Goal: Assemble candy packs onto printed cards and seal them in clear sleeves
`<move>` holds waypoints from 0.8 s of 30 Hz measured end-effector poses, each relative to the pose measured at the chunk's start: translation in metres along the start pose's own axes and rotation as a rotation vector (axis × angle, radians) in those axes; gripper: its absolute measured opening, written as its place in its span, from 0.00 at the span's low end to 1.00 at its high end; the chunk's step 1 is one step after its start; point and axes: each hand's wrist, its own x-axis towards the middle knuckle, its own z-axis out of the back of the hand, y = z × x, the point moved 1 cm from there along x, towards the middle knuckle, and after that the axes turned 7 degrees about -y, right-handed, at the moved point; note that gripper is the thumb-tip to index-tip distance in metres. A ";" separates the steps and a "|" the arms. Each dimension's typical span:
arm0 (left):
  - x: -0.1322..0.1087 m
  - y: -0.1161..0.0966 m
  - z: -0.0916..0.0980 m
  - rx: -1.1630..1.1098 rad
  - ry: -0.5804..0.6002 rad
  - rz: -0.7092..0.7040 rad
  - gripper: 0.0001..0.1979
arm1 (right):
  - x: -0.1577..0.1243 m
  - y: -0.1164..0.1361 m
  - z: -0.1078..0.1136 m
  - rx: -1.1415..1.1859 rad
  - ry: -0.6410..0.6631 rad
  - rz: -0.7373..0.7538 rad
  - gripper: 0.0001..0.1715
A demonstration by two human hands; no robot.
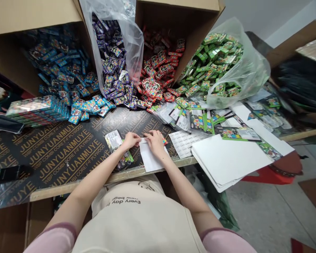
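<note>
My left hand (131,140) is closed in a pinch at the upper left corner of a white paper-like sheet (150,162). Across the upper part of that sheet lies my right hand (155,143), its fingers bent together at the top edge. Whether the sheet is a flat paper or a bag I cannot tell. A bit of a small red packet (164,140) shows beside my right fingers, mostly hidden. Left of the sheet, partly under my left wrist, rests a stack of printed black-and-green packages (125,160) with a white label piece (113,140) on top.
Along the back lie heaps of small blue (63,59), purple (113,75), red (158,68) and green packets (218,52) in cartons and plastic bags. To the right are a sticker sheet (183,143) and white cards (223,158). A phone (6,123) lies left.
</note>
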 end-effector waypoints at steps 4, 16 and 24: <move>0.002 0.002 -0.001 -0.029 0.002 0.002 0.04 | 0.000 -0.002 -0.016 0.132 -0.002 0.014 0.11; -0.001 0.003 0.002 -0.090 0.012 -0.012 0.07 | 0.006 0.014 -0.020 0.436 0.018 -0.123 0.34; -0.001 0.005 0.005 -0.180 0.022 -0.015 0.21 | 0.012 0.010 -0.021 0.394 0.112 -0.077 0.37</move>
